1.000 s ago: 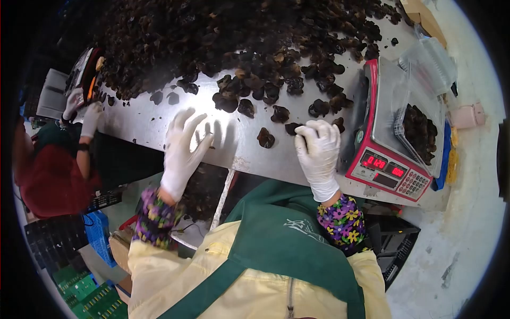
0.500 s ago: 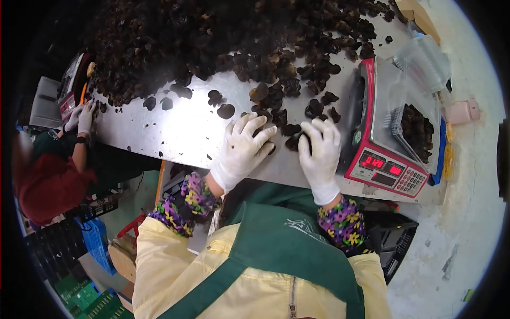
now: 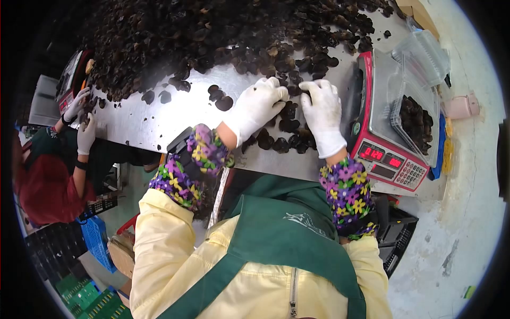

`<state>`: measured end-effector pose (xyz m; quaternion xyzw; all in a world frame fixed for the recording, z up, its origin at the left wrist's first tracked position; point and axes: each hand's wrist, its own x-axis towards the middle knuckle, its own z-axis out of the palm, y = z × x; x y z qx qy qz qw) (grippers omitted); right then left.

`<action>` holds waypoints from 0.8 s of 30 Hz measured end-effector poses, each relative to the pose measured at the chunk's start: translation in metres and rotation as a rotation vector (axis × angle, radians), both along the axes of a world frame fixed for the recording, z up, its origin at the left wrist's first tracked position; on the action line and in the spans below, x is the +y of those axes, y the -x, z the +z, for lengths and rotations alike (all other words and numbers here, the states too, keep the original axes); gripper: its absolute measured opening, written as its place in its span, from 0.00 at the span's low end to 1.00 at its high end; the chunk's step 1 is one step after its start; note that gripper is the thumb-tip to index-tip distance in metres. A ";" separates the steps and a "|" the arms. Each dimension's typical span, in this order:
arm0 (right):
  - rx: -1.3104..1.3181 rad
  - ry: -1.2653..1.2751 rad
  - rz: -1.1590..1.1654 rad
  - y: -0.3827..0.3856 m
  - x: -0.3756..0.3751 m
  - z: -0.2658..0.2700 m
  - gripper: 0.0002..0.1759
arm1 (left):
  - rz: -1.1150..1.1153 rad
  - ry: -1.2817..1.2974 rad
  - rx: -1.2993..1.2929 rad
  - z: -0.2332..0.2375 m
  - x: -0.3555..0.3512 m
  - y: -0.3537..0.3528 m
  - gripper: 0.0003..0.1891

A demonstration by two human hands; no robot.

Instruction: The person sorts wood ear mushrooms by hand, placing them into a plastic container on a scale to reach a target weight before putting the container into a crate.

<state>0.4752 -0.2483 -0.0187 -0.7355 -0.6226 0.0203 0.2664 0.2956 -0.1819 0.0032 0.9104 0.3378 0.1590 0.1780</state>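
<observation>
My left hand (image 3: 257, 105), in a white glove, is over the steel table with its fingers curled in and thumb near them. Across from it my right hand (image 3: 322, 114), also gloved in white, has its fingers bent down toward the table. What either hand grips is hidden under the fingers. Between and below them lie dark brown wood ear mushrooms (image 3: 289, 125), some touching the gloves. A large heap of the same mushrooms (image 3: 175, 37) covers the far part of the table. Two or three loose pieces (image 3: 224, 103) lie left of my left hand.
At the right stands a red scale (image 3: 390, 165) with lit digits, bearing a clear plastic tub (image 3: 397, 119) of mushrooms. Stacked clear containers (image 3: 422, 56) are behind it. On the left a co-worker's gloved hands (image 3: 85, 133) work by another scale (image 3: 66, 101). A blue crate (image 3: 97, 242) is below.
Both my hands have moved farther from me across the table, toward the heap. Mushrooms now lie nearer me than my fingers. The co-worker's hands have shifted apart.
</observation>
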 end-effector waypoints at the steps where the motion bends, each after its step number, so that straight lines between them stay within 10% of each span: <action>1: -0.001 0.003 0.002 -0.001 -0.011 0.001 0.14 | 0.002 0.003 -0.001 0.003 -0.008 0.006 0.08; 6: 0.105 -0.252 0.122 0.012 -0.090 0.010 0.19 | 0.167 -0.111 -0.094 0.047 -0.060 0.077 0.26; 13: 0.132 -0.104 0.149 0.022 -0.134 -0.005 0.48 | 0.365 -0.129 0.079 -0.013 -0.122 0.123 0.61; 18: 0.024 0.005 0.073 0.009 -0.087 0.010 0.60 | 0.463 -0.205 -0.065 -0.019 -0.069 0.084 0.58; 24: 0.020 0.104 0.078 0.001 -0.060 0.010 0.51 | 0.281 0.032 -0.085 0.003 -0.053 0.052 0.45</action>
